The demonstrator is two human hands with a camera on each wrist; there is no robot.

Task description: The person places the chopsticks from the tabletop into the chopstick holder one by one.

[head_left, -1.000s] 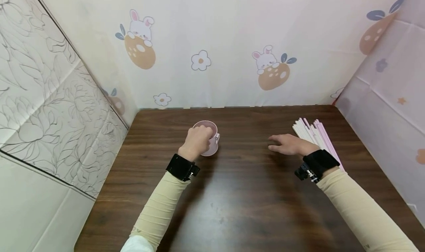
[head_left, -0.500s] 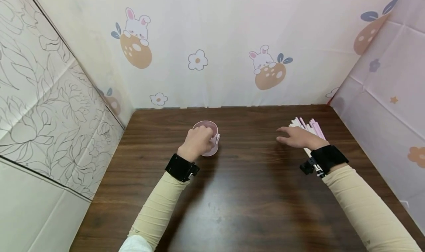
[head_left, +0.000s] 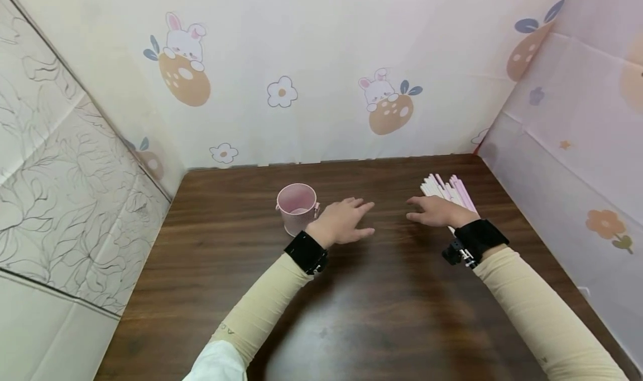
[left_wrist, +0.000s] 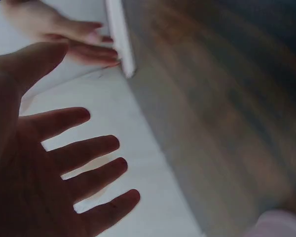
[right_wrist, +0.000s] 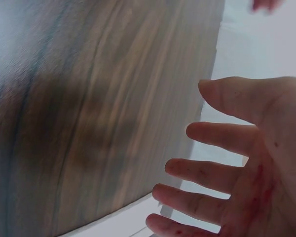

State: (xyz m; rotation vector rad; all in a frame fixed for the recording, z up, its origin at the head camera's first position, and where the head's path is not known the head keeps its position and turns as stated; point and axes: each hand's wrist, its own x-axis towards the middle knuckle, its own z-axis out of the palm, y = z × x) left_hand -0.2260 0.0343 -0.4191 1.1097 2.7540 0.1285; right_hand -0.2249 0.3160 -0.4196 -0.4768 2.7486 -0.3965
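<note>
A small pink bucket stands upright on the left part of the table, with a small knob on its side. Just right of it, my left hand hovers with fingers spread and nothing in it. In the left wrist view the fingers of the left hand are straight and apart. My right hand is beside and partly over a bundle of white and pink sticks. The right wrist view has the right hand with fingers extended, its palm bare. Its forearm hides the lower ends of the sticks.
The dark wooden table meets a printed cloth wall at the back. Another cloth panel borders the right side, and a flower-patterned panel stands at the left.
My left hand has let go of the bucket and moved right of it, fingers spreading. The right hand first shifted right over the sticks and now stays beside them. The head view has turned slightly right.
</note>
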